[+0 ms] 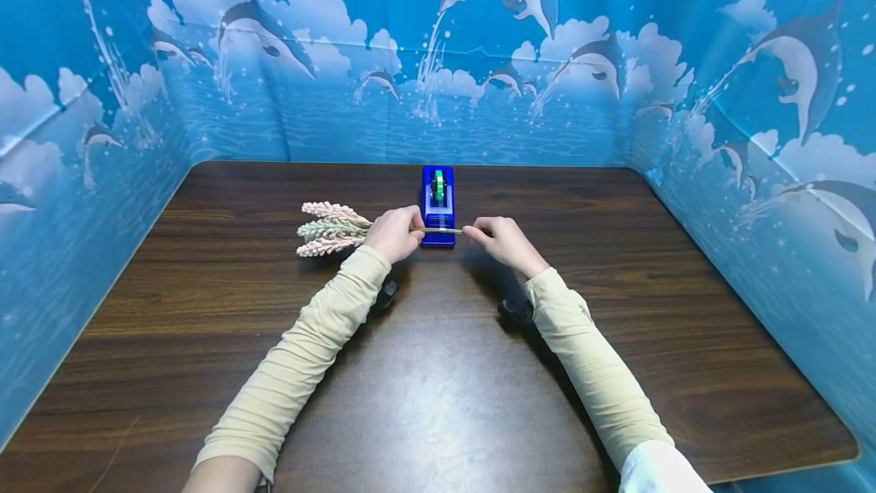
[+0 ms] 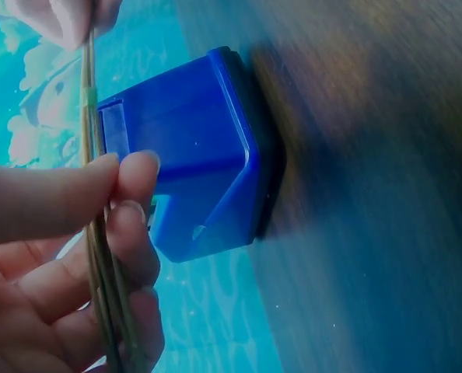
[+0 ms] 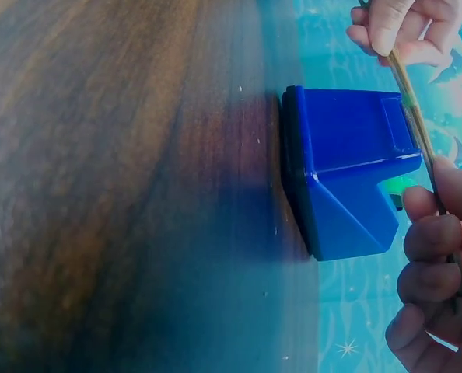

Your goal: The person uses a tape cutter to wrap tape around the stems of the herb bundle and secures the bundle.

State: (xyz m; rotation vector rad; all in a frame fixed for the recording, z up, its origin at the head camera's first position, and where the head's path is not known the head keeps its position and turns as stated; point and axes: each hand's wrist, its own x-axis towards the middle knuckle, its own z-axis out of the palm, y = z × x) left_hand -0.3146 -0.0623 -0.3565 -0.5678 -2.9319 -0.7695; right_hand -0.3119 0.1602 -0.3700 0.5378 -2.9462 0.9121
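Observation:
A bunch of artificial flower sprigs, pink and pale green, lies sideways with its heads to the left. My left hand grips the bunch's thin stems between thumb and curled fingers. At the stem ends, my right hand pinches them. Between the hands, the stems cross the front end of a blue tape dispenser, close against its top edge. A small greenish strip, seemingly tape, shows on the stems there. The green tape roll sits in the dispenser.
The dispenser stands on a dark wood-grain table, near its far edge. A blue dolphin-print curtain hangs behind and along both sides. Black wrist devices sit below the forearms.

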